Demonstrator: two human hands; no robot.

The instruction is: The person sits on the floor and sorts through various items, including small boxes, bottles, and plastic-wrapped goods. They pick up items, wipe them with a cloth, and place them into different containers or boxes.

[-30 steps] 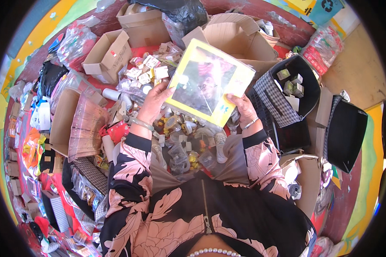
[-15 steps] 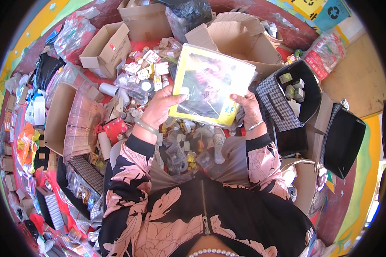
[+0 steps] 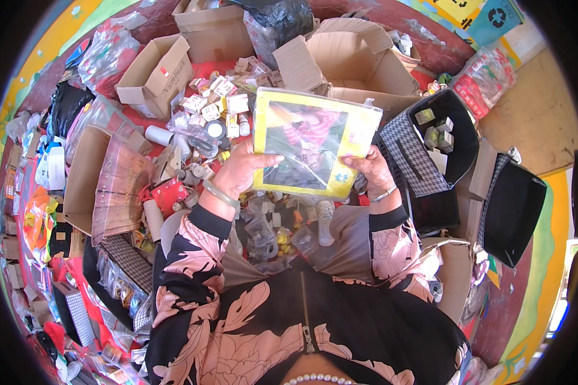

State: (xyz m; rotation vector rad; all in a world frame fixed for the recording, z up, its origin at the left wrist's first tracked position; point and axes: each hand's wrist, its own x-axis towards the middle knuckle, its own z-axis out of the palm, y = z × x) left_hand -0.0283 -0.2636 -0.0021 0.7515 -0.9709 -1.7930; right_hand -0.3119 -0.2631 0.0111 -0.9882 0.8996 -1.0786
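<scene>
Between my two hands, a flat rectangular picture package (image 3: 308, 138) with a yellow border and a clear shiny plastic cover is held up above the pile. My left hand (image 3: 243, 168) grips its left edge, the thumb lying across the front. On the lower right edge my right hand (image 3: 374, 170) has its thumb pressed on the yellow border, and its other fingers are hidden behind. Below the package, clear plastic packs (image 3: 261, 231) and small yellow pieces lie between my legs. Just beyond my left hand is a heap of small white and yellow boxes (image 3: 219, 99).
Open cardboard boxes (image 3: 359, 61) stand at the back, another box (image 3: 154, 74) at the back left. A houndstooth bin (image 3: 424, 151) with small cartons is on the right, beside a black-lined one (image 3: 510, 208). A pink pleated piece (image 3: 123, 189) leans by a carton on the left.
The picture package has come slightly lower and turned more level, with less glare, so its picture shows more clearly. Both hands keep hold of it.
</scene>
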